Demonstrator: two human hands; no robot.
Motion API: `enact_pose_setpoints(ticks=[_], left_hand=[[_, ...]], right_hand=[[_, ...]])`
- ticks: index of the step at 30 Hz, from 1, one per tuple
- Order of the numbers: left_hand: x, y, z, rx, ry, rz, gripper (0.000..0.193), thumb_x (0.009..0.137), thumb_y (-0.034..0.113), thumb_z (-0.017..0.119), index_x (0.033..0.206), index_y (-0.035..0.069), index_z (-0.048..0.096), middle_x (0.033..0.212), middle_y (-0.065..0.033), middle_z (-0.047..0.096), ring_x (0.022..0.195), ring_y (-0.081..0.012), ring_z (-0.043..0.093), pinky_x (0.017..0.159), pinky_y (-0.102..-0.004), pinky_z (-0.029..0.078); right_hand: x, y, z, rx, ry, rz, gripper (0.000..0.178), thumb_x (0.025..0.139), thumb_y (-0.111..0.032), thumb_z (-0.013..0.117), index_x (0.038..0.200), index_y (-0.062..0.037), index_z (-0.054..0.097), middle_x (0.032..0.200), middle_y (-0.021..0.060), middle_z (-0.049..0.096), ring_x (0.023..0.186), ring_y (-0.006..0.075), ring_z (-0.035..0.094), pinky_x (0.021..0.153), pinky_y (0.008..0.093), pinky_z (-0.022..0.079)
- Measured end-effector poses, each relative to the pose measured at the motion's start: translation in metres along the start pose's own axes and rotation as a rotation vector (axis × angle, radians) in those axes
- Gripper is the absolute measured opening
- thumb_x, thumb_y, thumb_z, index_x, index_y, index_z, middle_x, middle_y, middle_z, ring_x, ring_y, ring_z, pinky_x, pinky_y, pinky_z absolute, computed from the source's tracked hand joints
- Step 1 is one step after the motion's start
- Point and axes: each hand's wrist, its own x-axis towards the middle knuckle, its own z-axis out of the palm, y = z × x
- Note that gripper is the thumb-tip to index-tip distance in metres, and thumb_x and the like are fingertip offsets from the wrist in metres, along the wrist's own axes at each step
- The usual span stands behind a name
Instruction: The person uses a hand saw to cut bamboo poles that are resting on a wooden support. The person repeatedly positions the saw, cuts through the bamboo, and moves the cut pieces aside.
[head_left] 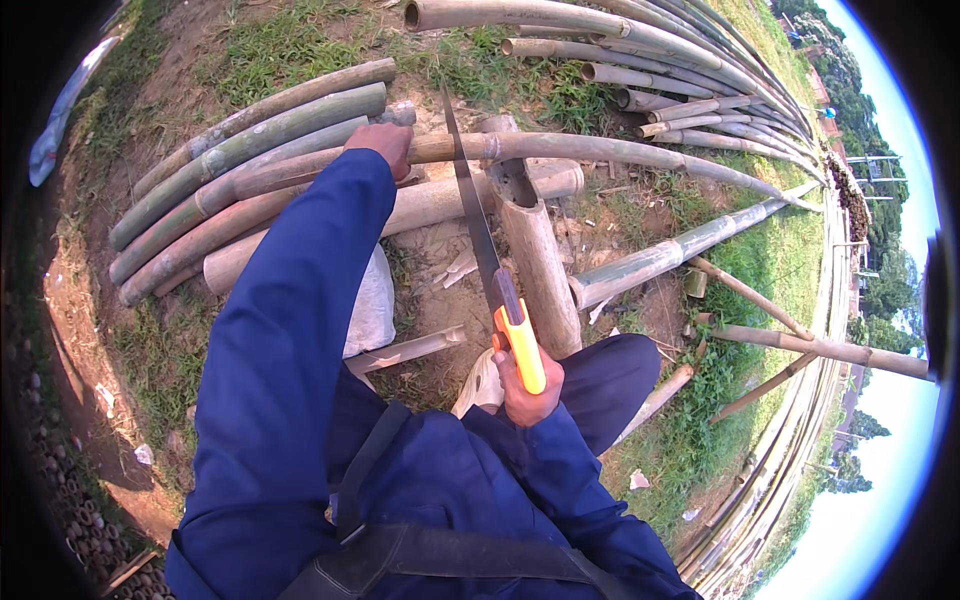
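Note:
My right hand is closed round the yellow and orange handle of a hand saw. The saw's long dark blade points away from me and crosses a bamboo pole; I cannot tell whether its teeth are in the wood. Left of the blade, my left hand is closed on that same pole, with its fingers partly hidden by the sleeve. Right of the blade, the pole lies over a notched upright bamboo post, close to the notch.
Several cut bamboo lengths lie at the left. A stack of long poles fills the far right. Below my left arm sits a white sack. A thick pole slants off to the right, near a bamboo trestle.

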Motion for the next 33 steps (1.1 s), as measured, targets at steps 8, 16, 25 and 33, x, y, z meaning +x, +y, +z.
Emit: enact_pose_setpoints(ticks=[8,16,25,33], left_hand=[[0.016,-0.013,0.013,-0.006,0.026,0.031,0.025,0.085,0.012,0.062,0.107,0.003,0.071,0.107,-0.0227,0.073,0.105,-0.0393,0.070,0.093,-0.0501,0.054],[0.017,-0.014,0.006,-0.016,0.001,-0.001,0.030,0.082,0.013,0.064,0.110,0.005,0.071,0.108,-0.0218,0.073,0.105,-0.0391,0.070,0.092,-0.0493,0.055],[0.010,-0.016,0.008,-0.034,0.010,0.039,0.028,0.081,0.013,0.065,0.106,0.004,0.072,0.107,-0.0216,0.074,0.104,-0.0382,0.071,0.091,-0.0481,0.056],[0.009,-0.004,0.013,-0.029,-0.004,0.022,0.025,0.081,0.013,0.065,0.103,0.004,0.073,0.107,-0.0207,0.074,0.104,-0.0373,0.071,0.091,-0.0477,0.057]], right_hand=[[-0.005,0.035,0.039,-0.031,-0.032,-0.016,0.022,0.092,-0.004,0.073,0.112,0.0027,0.068,0.086,0.0074,0.070,0.077,0.0141,0.067,0.072,0.0279,0.052],[-0.004,0.000,0.026,-0.022,0.045,-0.088,0.025,0.093,-0.004,0.072,0.116,0.0049,0.068,0.088,0.0090,0.072,0.079,0.0130,0.066,0.075,0.0286,0.053],[0.043,0.012,0.044,-0.001,-0.055,-0.003,0.020,0.093,-0.006,0.072,0.110,0.0034,0.068,0.087,0.0067,0.068,0.078,0.0102,0.061,0.073,0.0278,0.051],[0.087,0.003,0.051,-0.020,-0.004,-0.038,0.013,0.094,-0.007,0.071,0.100,0.0031,0.067,0.076,0.0059,0.064,0.068,0.0114,0.055,0.066,0.0301,0.049]])
